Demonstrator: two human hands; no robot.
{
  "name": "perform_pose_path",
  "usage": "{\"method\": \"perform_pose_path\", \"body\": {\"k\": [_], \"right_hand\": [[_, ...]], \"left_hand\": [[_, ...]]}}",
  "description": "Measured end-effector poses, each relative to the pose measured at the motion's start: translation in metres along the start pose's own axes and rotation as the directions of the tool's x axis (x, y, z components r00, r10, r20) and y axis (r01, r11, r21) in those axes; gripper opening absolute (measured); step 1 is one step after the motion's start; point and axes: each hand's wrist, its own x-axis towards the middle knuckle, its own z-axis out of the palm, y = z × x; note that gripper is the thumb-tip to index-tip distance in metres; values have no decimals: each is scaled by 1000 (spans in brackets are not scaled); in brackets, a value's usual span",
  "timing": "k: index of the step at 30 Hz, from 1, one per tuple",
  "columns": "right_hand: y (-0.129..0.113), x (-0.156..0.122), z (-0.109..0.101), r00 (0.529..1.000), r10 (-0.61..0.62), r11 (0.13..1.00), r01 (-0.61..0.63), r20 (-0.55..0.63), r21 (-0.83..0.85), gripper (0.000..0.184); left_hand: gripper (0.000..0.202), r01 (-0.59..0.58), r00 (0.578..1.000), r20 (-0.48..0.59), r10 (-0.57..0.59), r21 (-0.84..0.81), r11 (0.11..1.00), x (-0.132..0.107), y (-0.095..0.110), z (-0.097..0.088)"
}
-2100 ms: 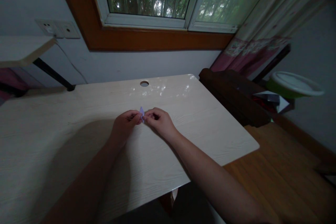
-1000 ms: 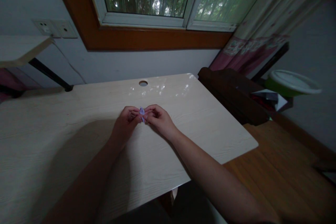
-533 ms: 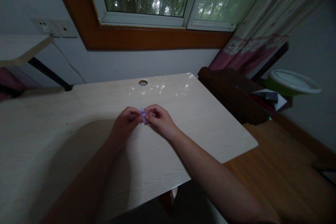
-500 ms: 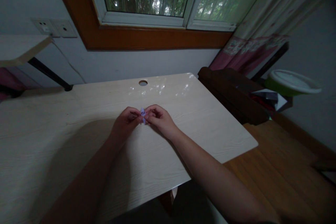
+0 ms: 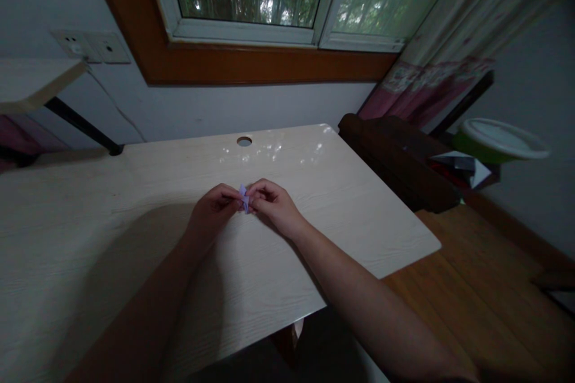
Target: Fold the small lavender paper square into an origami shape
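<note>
A tiny folded piece of purple paper (image 5: 244,198) is pinched between both my hands just above the pale wooden desk (image 5: 135,233). My left hand (image 5: 212,210) grips its left side with curled fingers. My right hand (image 5: 272,206) grips its right side, fingertips pressed together. Most of the paper is hidden by my fingers.
A round cable hole (image 5: 244,141) sits near the desk's far edge, below a window. A dark wooden headboard (image 5: 395,158) stands to the right, with a green bowl with a white lid (image 5: 498,142) beyond it. A shelf (image 5: 31,81) juts out at far left.
The hands have stayed in the same spot on the desk; fingers shifted slightly on the purple paper, which now shows a little more spread at its top.
</note>
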Motion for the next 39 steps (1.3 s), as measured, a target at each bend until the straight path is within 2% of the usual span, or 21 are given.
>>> {"method": "perform_pose_path", "body": {"k": [5, 16, 26, 32, 39], "right_hand": [[-4, -1, 1, 1000, -21, 1000, 21, 0, 21, 13], [-6, -2, 1, 999, -40, 999, 40, 10, 6, 6], [-2, -1, 0, 999, -46, 999, 46, -11, -24, 7], [-5, -2, 1, 998, -64, 996, 63, -12, -58, 6], [-7, -1, 2, 997, -74, 991, 72, -22, -112, 4]], "left_hand": [[18, 63, 998, -9, -64, -23, 998, -3, -1, 1], [14, 2, 1000, 0, -2, -43, 999, -1, 1, 0], [15, 113, 993, -18, -114, -64, 992, -3, 3, -1], [22, 163, 986, -38, -164, -28, 986, -1, 4, 1], [21, 141, 988, -61, -139, 32, 989, 0, 0, 0]]}}
